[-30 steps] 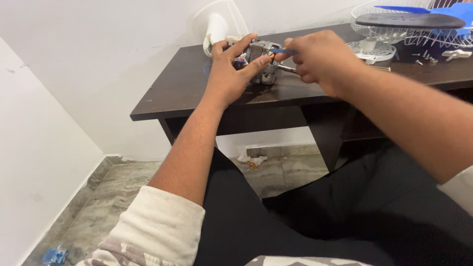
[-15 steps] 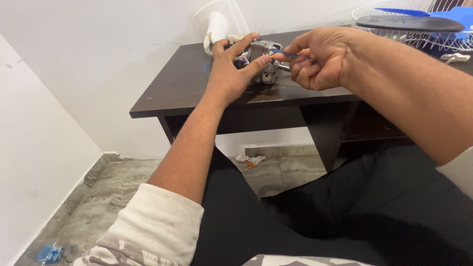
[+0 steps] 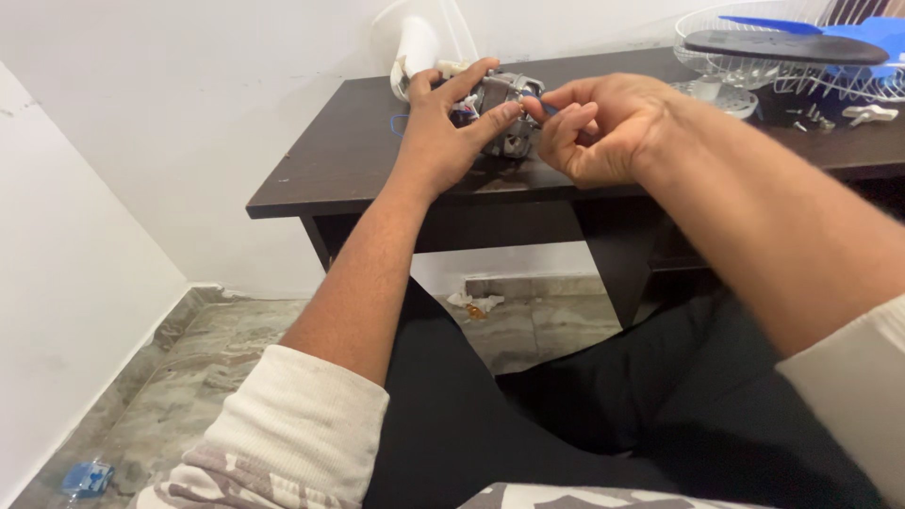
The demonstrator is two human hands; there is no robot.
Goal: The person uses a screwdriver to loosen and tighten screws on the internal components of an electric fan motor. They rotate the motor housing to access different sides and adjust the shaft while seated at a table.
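A person's left hand (image 3: 443,141) wraps around a small grey metal motor (image 3: 506,111) on a dark wooden table (image 3: 358,160), fingers spread over its top and thumb pressed to its near side. Just to the right, touching the motor's edge, the right hand (image 3: 603,127) is curled nearly closed, thumb and forefinger pinching something small at the motor; what it grips cannot be told. Behind the left hand, a white plastic housing (image 3: 415,47) stands against the wall. Farther right of the right hand lie a white wire fan guard (image 3: 735,57) and blue fan blades (image 3: 848,33), with small screws (image 3: 811,113) near them. Below the hands, black-trousered legs and a marble floor with a blue scrap (image 3: 87,476).
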